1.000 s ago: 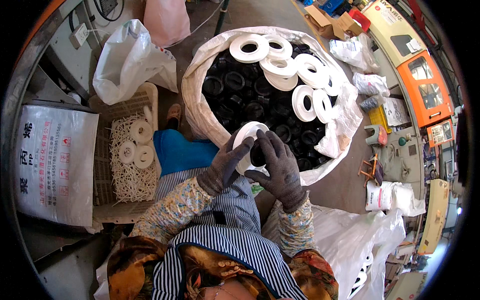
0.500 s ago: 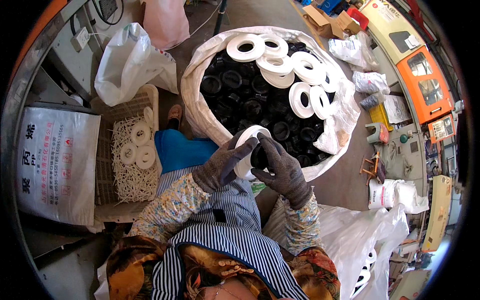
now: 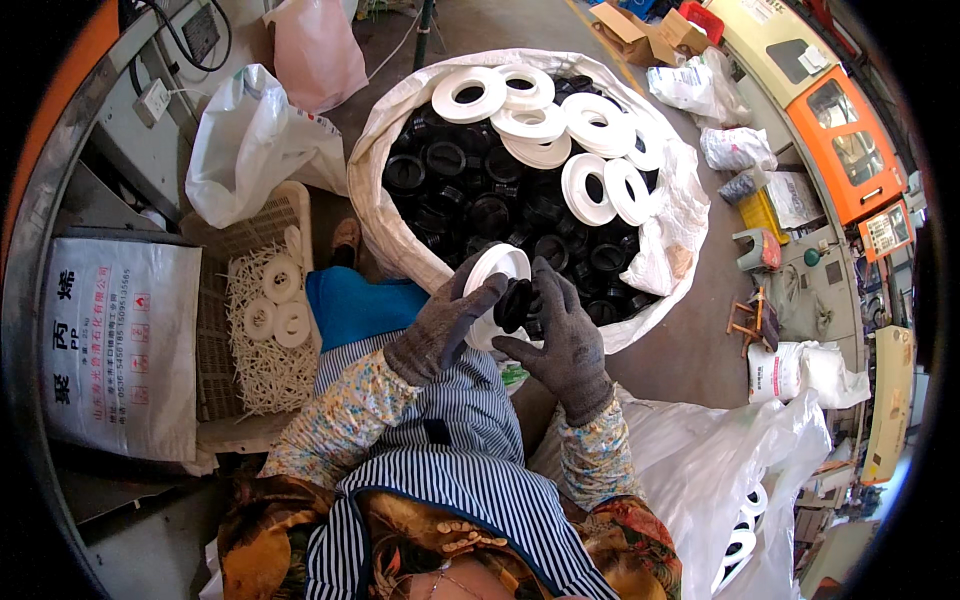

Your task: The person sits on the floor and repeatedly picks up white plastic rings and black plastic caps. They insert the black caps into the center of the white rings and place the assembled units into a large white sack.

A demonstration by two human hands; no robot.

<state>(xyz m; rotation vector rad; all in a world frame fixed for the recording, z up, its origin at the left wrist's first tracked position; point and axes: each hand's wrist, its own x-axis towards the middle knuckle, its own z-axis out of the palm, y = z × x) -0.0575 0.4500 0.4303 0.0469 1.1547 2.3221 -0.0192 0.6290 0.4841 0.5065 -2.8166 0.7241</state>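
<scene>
My left hand (image 3: 440, 322), in a dark grey glove, grips a white plastic ring (image 3: 497, 265) tilted on its edge, its thumb across the near face. More white shows below the thumb, perhaps the same ring or a second one. My right hand (image 3: 572, 350), gloved alike, curves its thumb and fingers about a black plastic fitting (image 3: 514, 306) right beside the white ring. Whether the fitting touches the ring is hard to make out. Just beyond both hands stands a large white woven sack (image 3: 372, 200) full of black fittings (image 3: 490, 214), with several white rings (image 3: 470, 94) on top.
On the left, a plastic crate (image 3: 215, 370) contains thin white sticks and white rings (image 3: 260, 318). A white bag (image 3: 235, 150) stands behind it. At lower right lies a translucent plastic bag (image 3: 690, 450) with white rings inside. A small stool (image 3: 755, 322) stands farther right.
The black fitting, earlier mostly within the white ring's outline, now shows tilted beside it. My right fingers have drawn away from the ring's rim. The view has shifted slightly.
</scene>
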